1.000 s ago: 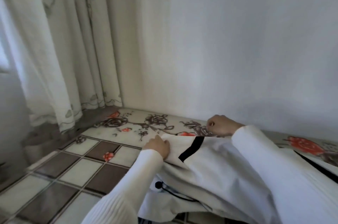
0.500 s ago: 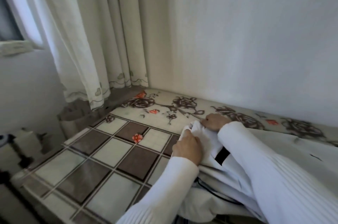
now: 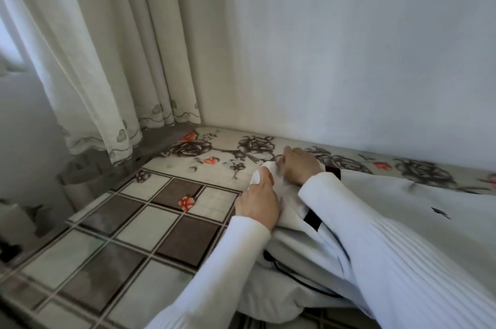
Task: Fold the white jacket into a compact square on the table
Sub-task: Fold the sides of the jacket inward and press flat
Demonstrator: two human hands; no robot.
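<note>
Both hands — left hand [image 3: 257, 204], right hand [image 3: 300, 167] — pinch the white jacket [image 3: 418, 210] cuff; no legible writing.

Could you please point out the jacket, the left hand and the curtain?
jacket [image 3: 418, 210], head view, flat white body panel.
left hand [image 3: 259, 204], head view, back of hand.
curtain [image 3: 112, 65], head view, middle folds.

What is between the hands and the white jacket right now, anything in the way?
Nothing visible. The left hand and right hand both already grip a bunched end of the white jacket, which lies on the table.
</note>
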